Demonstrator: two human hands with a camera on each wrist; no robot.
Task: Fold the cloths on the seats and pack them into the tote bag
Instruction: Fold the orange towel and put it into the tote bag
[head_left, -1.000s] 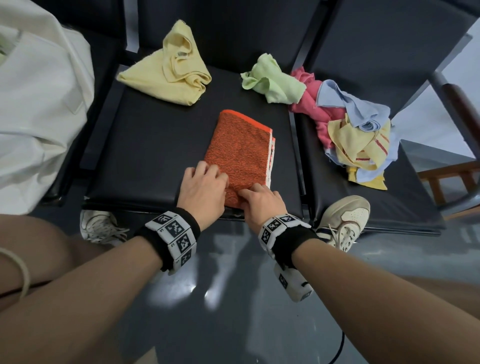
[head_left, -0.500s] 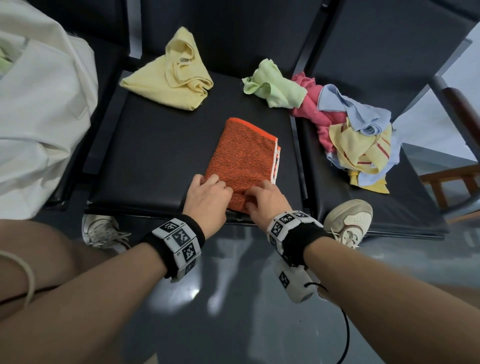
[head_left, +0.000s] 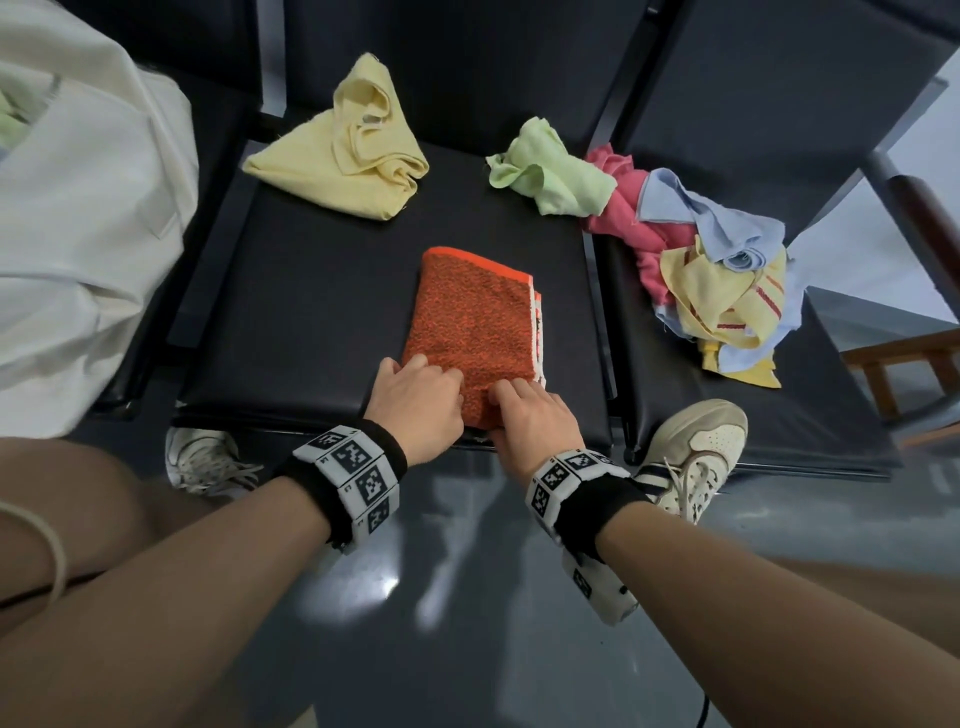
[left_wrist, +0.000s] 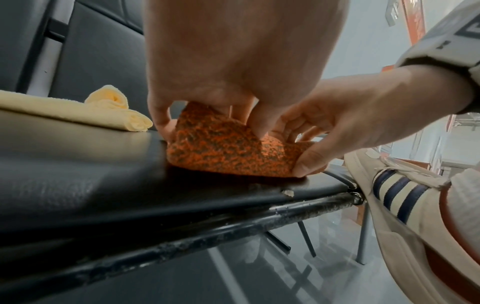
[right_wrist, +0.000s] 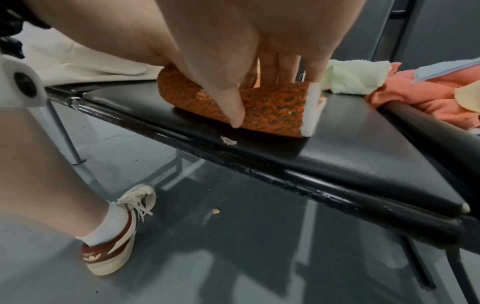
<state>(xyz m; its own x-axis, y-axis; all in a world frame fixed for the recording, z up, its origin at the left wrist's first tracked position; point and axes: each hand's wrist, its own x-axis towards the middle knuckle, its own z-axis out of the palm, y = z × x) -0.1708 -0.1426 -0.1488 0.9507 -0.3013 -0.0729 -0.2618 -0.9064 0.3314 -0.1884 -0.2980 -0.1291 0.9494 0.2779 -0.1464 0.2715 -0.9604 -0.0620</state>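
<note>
- The tote bag (head_left: 78, 218) stands left of the orange cloth (head_left: 472, 332), on the neighbour seat and well apart from it; carrying a folded cloth that far, the layers could slide open if only one edge is held
- The left hand (head_left: 415, 400) pinches the near left corner of the orange cloth: in the left wrist view the thumb (left_wrist: 162, 125) is on one side and the other fingers are curled over the top, and the near edge is lifted into a roll
- The orange cloth lies on the middle seat (head_left: 311, 312), close to its front edge, already folded to a long rectangle. Its long axis runs from the person toward the seat back, a little tilted to the right at the far end; the white-trimmed edge (right_wrist: 310, 111) faces right
- The right hand (head_left: 535, 415) grips the near right corner, thumb (right_wrist: 233, 107) in front and fingers over the top
- Risks, as I judge: if one hand lifts sooner, the next fold comes skewed and the trim edges do not meet; the cloth is thick, so it may spring open when released; how many layers each hand has caught I cannot tell
- The loose cloth pile (head_left: 717, 280) is right of the orange cloth, not touching it
</note>
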